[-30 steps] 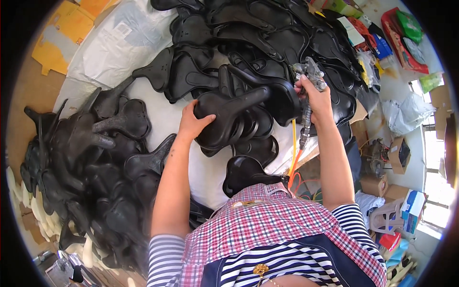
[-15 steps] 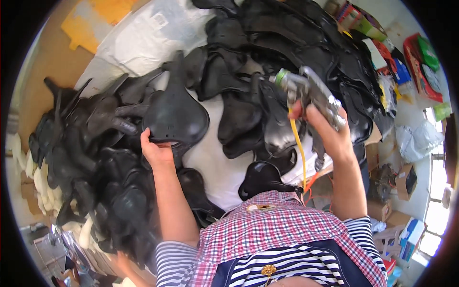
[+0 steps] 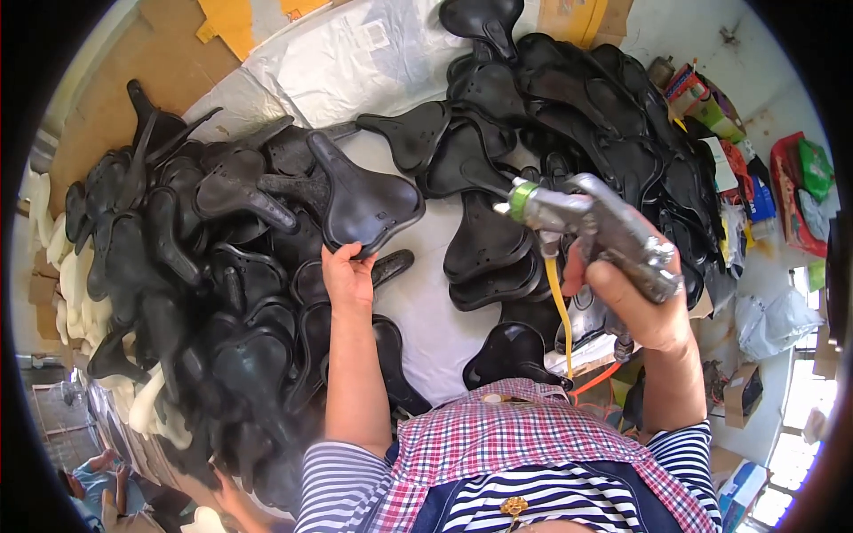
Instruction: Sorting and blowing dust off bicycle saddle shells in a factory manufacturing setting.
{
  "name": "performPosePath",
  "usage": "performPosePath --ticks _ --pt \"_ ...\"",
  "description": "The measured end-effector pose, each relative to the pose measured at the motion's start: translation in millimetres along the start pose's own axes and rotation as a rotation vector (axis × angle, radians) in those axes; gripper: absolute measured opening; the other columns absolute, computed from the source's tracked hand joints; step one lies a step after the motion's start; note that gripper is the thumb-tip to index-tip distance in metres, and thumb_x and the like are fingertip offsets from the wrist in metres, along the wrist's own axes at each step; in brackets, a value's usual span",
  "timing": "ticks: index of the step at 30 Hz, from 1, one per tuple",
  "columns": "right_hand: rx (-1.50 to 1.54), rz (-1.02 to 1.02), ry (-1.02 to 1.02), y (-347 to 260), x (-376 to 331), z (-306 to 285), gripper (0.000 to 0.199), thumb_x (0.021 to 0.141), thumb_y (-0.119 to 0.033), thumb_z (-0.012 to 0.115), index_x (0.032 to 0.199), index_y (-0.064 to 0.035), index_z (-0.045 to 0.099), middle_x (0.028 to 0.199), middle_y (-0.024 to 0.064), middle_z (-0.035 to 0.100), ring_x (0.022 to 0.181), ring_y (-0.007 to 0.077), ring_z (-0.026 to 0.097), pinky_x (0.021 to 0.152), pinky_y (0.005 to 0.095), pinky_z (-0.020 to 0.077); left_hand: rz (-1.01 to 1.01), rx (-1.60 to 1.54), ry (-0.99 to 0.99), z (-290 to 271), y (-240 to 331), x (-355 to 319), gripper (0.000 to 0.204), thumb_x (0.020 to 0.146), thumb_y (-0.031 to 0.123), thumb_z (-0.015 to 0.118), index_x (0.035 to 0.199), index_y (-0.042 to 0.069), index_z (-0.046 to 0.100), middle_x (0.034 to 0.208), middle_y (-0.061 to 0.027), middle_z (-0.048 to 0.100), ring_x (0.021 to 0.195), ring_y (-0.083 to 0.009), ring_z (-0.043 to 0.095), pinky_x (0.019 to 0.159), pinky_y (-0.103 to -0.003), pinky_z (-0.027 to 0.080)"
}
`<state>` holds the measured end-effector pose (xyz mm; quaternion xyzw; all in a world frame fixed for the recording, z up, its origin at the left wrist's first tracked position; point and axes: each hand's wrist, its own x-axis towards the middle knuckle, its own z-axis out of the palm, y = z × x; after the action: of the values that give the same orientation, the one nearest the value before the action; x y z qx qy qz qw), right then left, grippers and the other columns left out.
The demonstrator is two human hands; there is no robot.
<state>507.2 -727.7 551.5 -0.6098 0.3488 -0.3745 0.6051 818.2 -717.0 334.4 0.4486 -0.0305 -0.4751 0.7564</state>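
Note:
My left hand [image 3: 348, 275] grips the wide rear edge of a black bicycle saddle [image 3: 369, 202], whose narrow nose points up and away. The saddle is held over the left-hand heap. In my right hand [image 3: 640, 298] is a silver spray gun [image 3: 595, 231] with a green ring near its nozzle, aimed to the left toward the saddle. From the gun hangs a yellow hose [image 3: 562, 302], running down past my apron. Whether the trigger is pressed I cannot tell.
Black saddles [image 3: 240, 364] pile up on the left, with another pile [image 3: 586, 98] at the far right. White sheeting [image 3: 418, 329] lies between. One black saddle [image 3: 508, 355] sits near my apron. Cream-coloured pieces [image 3: 80, 284] line the left edge. Another person's arm [image 3: 235, 502] reaches in at lower left.
The held saddle has shifted to the right in view and tilted, its nose now leaning left. The spray gun has come lower. The whole view has shifted slightly.

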Motion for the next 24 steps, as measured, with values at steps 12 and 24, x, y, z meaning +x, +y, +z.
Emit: performPosePath --ticks 12,24 --pt "-0.085 0.120 0.007 11.4 -13.1 -50.7 0.065 0.081 -0.022 0.071 0.133 0.0047 0.041 0.095 0.0094 0.062 0.084 0.0151 0.059 0.078 0.0300 0.0474 0.245 -0.466 -0.376 8.6 78.3 111.4 0.024 0.090 0.025 0.058 0.096 0.002 0.054 0.097 -0.0177 0.062 0.095 -0.0348 0.060 0.088 -0.048 0.049" --pt "-0.148 0.105 0.012 12.4 13.7 -55.8 0.056 0.083 -0.015 0.067 0.130 0.0037 0.044 0.096 0.0079 0.061 0.085 0.0147 0.058 0.078 0.0305 0.0486 -0.465 0.030 0.173 85.0 -78.1 221.9 0.023 0.084 0.011 0.067 0.101 0.002 0.055 0.098 -0.0122 0.056 0.088 -0.0284 0.056 0.077 -0.045 0.051"
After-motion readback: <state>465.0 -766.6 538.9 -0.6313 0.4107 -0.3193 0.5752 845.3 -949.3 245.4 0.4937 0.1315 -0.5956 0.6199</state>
